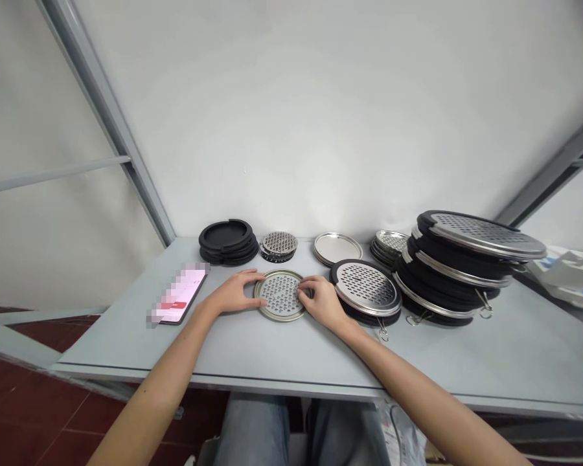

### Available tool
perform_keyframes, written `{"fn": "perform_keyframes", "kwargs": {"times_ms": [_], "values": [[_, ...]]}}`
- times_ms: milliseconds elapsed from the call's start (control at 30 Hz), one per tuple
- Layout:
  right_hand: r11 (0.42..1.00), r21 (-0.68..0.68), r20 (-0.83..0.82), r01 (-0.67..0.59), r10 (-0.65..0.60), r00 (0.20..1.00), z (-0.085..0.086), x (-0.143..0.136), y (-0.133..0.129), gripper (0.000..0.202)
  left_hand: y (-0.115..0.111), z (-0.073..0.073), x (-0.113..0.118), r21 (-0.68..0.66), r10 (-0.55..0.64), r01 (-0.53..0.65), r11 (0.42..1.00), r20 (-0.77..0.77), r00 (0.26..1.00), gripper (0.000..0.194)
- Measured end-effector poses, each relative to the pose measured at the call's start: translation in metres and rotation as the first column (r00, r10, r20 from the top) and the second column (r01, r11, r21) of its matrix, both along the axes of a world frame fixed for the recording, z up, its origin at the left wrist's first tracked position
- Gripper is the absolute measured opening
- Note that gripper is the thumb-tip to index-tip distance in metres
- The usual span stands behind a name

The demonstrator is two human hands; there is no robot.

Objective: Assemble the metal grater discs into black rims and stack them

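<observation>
A perforated metal disc [281,292] lies flat inside a shallow round metal tray [282,318] on the table in front of me. My left hand [234,292] curves around the tray's left edge, thumb and fingers on its rim. On the opposite side, my right hand [324,303] grips the right edge with bent fingers, thumb over the disc. Right beside my right hand rests a black round holder with a slotted metal plate [366,285] and a wire ring [383,332] at its front. The fingertips' undersides are hidden.
Behind the tray stand stacked black rings [227,236], perforated discs [279,243], plain metal trays [337,248] and more perforated discs [391,242]. A tall leaning stack of assembled holders [451,272] rises at right. A phone [184,292] lies left on the grey table [282,359]; a wall closes the back.
</observation>
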State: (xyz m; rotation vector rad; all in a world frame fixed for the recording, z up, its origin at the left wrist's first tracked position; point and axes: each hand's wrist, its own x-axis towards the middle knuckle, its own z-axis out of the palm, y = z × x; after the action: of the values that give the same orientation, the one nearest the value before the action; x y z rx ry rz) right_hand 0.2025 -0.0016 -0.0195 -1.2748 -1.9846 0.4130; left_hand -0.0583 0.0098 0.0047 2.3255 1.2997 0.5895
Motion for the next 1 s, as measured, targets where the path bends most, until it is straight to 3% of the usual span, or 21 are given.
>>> {"fn": "perform_keyframes", "kwargs": {"times_ms": [700,1000], "values": [[0.996,0.055,0.026,-0.075,0.074,0.997,-0.0033,-0.0009,0.0064,0.014,0.0022,-0.0054,0.0,0.024,-0.02,0.021,0.999,-0.023,1.0,0.073],[0.995,0.015,0.018,-0.103,0.103,0.995,0.0006,0.0006,0.0069,0.016,0.0029,-0.0043,-0.001,-0.012,-0.018,0.018,1.0,-0.011,1.0,0.076]]}}
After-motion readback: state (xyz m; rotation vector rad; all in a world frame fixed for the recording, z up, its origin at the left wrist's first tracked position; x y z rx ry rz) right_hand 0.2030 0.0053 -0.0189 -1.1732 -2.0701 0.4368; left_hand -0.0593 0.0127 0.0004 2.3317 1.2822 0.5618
